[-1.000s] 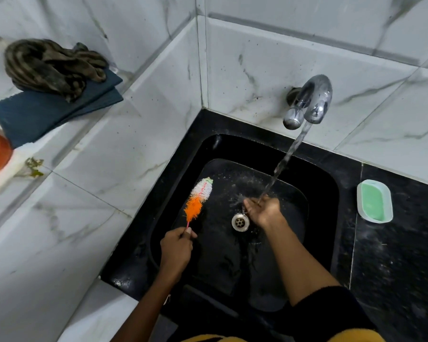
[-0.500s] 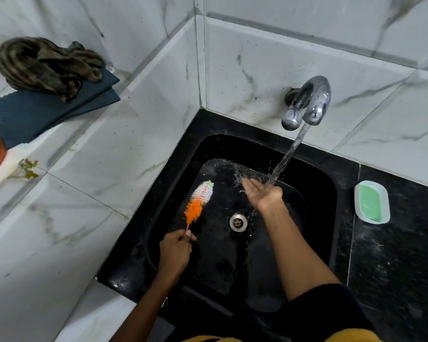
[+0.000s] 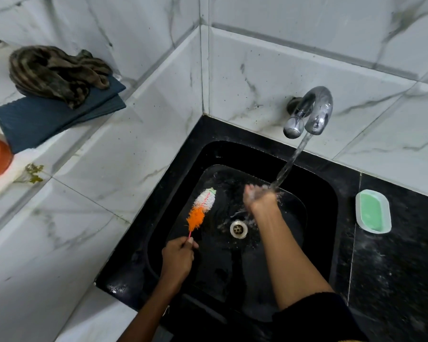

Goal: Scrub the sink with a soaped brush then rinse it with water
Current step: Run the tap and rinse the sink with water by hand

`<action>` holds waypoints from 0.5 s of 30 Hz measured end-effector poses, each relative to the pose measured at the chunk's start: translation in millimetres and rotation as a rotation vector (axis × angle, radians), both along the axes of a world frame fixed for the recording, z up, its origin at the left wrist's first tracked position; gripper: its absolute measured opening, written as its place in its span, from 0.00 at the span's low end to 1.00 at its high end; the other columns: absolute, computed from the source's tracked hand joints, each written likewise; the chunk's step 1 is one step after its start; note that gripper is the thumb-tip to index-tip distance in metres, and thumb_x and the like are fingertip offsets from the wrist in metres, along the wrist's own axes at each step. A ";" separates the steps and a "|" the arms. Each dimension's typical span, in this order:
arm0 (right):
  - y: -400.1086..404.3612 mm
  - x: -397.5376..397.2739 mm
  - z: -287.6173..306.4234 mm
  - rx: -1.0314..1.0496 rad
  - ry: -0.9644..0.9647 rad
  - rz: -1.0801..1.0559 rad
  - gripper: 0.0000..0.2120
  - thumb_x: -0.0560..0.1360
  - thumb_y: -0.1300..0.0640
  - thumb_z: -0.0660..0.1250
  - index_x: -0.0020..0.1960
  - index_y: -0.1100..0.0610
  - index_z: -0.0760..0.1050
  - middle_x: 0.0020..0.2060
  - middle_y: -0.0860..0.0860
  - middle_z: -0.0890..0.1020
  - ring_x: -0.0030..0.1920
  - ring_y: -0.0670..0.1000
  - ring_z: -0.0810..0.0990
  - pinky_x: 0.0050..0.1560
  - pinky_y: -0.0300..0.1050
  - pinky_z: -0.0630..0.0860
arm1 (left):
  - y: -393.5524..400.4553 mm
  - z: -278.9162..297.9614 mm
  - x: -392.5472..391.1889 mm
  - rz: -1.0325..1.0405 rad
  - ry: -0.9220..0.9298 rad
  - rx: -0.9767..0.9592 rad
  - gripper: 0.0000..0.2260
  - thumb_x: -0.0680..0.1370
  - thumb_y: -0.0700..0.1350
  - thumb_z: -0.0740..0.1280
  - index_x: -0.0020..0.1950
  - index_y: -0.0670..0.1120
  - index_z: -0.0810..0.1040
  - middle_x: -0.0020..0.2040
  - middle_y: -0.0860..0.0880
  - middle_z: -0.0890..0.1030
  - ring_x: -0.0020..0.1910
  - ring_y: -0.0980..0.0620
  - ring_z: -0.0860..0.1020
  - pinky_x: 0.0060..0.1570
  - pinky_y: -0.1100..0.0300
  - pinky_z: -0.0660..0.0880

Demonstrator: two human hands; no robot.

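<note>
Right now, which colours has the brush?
Head view: the brush has orange bristles below, white above, and a pink handle.

Bare forearms, black sleeve (image 3: 314, 314) on rt arm, yellow garment edge

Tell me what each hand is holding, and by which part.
Left hand grips the brush by its thin handle end. Right hand holds nothing, cupped under the tap water.

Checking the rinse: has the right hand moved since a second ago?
Yes. The right hand has moved away from the drain, up toward the tap, and now sits in the water stream.
</note>
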State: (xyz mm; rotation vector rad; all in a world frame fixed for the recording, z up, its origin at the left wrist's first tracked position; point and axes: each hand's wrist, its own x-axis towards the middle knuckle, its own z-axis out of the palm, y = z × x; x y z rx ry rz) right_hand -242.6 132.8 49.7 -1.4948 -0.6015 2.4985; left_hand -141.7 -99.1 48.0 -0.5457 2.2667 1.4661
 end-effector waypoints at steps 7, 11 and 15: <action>-0.7 -58.0 77.9 -0.155 0.287 0.002 0.19 0.84 0.58 0.52 0.62 0.72 0.72 0.57 0.67 0.79 0.62 0.63 0.77 0.65 0.54 0.73 | 0.1 1.8 -3.6 -0.002 0.011 -0.002 0.16 0.83 0.42 0.62 0.38 0.39 0.81 0.25 0.48 0.73 0.21 0.58 0.67 0.24 0.68 0.63; 3.8 -33.6 57.8 -0.250 0.227 -0.097 0.18 0.83 0.59 0.51 0.52 0.66 0.77 0.43 0.61 0.83 0.45 0.56 0.82 0.49 0.46 0.79 | -3.2 1.5 -4.9 0.010 0.020 0.004 0.16 0.83 0.42 0.62 0.38 0.39 0.81 0.25 0.48 0.73 0.20 0.59 0.66 0.24 0.68 0.63; 12.4 2.5 17.8 -0.309 0.112 -0.167 0.18 0.80 0.59 0.46 0.35 0.56 0.66 0.25 0.51 0.69 0.27 0.48 0.64 0.30 0.39 0.60 | -7.1 -1.5 -4.2 0.009 0.016 -0.009 0.16 0.83 0.42 0.63 0.36 0.42 0.81 0.24 0.50 0.73 0.21 0.58 0.68 0.26 0.65 0.65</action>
